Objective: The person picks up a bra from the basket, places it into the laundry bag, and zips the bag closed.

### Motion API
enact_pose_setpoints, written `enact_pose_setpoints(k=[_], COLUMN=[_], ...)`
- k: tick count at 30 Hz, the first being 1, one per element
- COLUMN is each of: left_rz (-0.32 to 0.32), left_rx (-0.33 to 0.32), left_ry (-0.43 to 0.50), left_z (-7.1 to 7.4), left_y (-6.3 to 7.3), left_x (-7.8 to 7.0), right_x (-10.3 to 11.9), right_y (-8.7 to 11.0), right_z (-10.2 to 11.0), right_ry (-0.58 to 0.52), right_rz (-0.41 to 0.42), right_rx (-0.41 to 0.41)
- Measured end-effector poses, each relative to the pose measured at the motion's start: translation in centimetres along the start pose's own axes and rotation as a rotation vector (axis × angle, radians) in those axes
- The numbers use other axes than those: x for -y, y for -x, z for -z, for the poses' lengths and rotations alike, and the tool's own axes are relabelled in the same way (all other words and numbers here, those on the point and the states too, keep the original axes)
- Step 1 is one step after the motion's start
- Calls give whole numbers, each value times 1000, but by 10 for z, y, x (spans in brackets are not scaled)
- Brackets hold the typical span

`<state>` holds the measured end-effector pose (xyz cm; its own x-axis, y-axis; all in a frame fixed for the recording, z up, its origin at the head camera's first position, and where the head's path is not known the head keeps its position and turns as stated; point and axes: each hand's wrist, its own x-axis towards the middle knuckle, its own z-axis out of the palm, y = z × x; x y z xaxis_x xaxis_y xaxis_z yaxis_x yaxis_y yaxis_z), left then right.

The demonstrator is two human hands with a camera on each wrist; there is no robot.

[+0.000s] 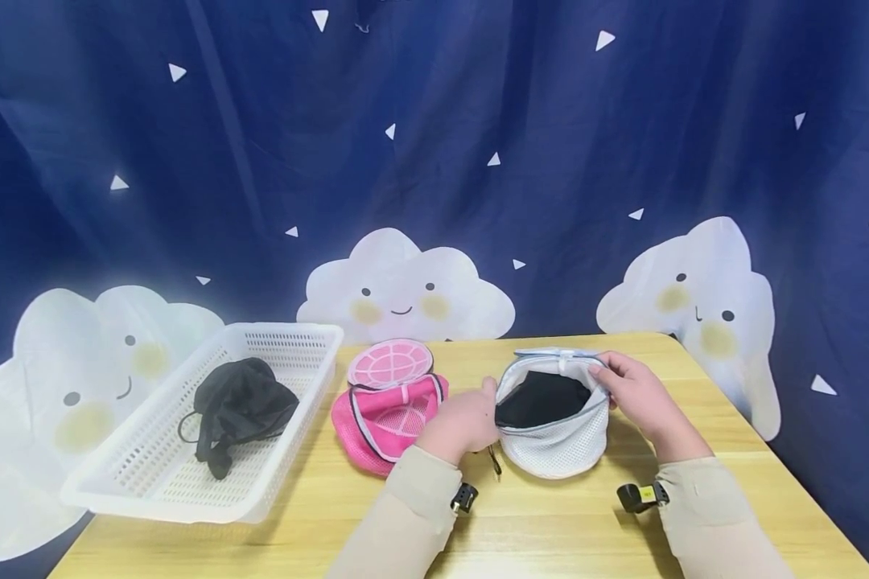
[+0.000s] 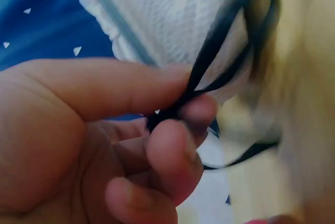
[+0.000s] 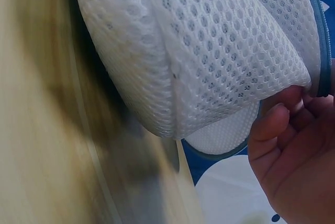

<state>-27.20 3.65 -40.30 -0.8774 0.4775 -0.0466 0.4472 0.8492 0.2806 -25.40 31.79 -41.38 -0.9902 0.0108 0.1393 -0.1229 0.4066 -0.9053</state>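
Note:
A white mesh laundry bag point(image 1: 556, 444) with a blue-grey zip stands open on the table, its lid folded back. Folded black cloth point(image 1: 543, 400) lies inside it. My right hand point(image 1: 637, 394) grips the bag's rim on the right; the right wrist view shows those fingers point(image 3: 272, 122) curled at the zip edge. At the bag's left side, my left hand point(image 1: 467, 422) pinches a thin black strap point(image 2: 209, 51) between thumb and fingers. The strap forms a loop in the left wrist view, and an end hangs below the hand in the head view. Where it joins the cloth is hidden.
Left of the white bag sits a pink mesh laundry bag point(image 1: 362, 434), unzipped with its lid back. Farther left, a white plastic basket point(image 1: 152, 505) holds a crumpled black garment point(image 1: 242, 410) with straps. A blue cloud-print curtain point(image 1: 434, 96) hangs behind the wooden table point(image 1: 543, 531).

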Motion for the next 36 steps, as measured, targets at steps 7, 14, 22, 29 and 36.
enact_pose_setpoints(k=[7, 14, 22, 29, 36], left_rz=[-34, -124, -158, -150, -234], left_rx=[-109, -240, -352, -385, -334], left_ry=[-28, 93, 308, 303, -24], left_z=[16, 15, -3, 3, 17], left_y=[1, 0, -4, -1, 9], left_x=[3, -11, -27, -33, -35], right_x=[0, -2, -5, -1, 4], right_y=[1, -1, -5, -3, 2], right_z=[-1, -12, -24, -27, -27], right_ry=[-3, -25, 37, 84, 212], right_rz=[7, 47, 117, 167, 222], right_rx=[7, 83, 156, 264, 350])
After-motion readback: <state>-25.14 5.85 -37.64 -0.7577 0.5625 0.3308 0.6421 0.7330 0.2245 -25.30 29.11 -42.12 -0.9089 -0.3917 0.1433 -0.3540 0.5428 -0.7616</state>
